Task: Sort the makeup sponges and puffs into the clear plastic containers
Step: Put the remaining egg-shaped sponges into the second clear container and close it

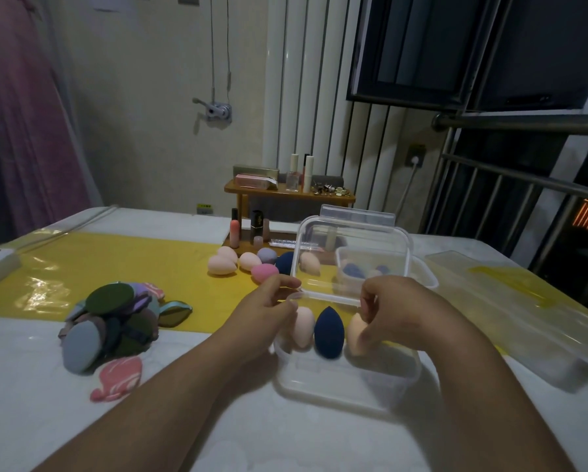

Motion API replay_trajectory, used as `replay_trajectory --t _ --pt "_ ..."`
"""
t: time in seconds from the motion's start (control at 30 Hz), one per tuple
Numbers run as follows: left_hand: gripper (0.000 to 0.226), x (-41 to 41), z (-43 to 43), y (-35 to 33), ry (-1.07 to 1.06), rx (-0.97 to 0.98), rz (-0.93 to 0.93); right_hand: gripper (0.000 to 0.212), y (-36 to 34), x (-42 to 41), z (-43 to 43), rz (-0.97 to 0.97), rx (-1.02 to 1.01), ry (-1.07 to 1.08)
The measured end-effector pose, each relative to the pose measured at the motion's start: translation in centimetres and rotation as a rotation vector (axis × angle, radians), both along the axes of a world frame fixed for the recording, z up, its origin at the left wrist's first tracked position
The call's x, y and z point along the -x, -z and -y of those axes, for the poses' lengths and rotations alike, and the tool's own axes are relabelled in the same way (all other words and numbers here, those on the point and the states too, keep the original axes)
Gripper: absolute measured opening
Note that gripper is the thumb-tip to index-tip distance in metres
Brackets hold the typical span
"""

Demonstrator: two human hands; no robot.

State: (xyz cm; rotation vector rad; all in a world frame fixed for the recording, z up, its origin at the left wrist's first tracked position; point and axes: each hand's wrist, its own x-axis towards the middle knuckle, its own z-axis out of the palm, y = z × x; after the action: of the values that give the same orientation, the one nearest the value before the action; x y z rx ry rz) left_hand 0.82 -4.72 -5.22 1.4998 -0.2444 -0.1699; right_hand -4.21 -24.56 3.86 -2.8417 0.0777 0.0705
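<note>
Clear rigid lid [352, 240], smooth teardrop sponges [329, 330]

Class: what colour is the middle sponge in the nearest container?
Teardrop foam sponge: navy blue; head view.

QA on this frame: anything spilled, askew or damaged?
Nothing spilled or damaged. The puffs at left form a loose heap, one pink puff lying flat in front. The lid stands tilted, held by the left hand and right hand.
</note>
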Motion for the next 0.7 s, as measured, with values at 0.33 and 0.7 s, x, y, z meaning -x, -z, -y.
replay_trajectory --t 0.33,0.7 --pt "0.032 -0.54 -0.46 -0.31 0.003 -0.167 0.105 0.015 -0.71 -0.02 -0.56 -0.009 0.068 0.023" --pt "0.034 -0.52 -0.29 -0.08 0.011 -0.107 0.062 0.025 -0.49 0.16 -0.28 0.012 -0.01 0.021"
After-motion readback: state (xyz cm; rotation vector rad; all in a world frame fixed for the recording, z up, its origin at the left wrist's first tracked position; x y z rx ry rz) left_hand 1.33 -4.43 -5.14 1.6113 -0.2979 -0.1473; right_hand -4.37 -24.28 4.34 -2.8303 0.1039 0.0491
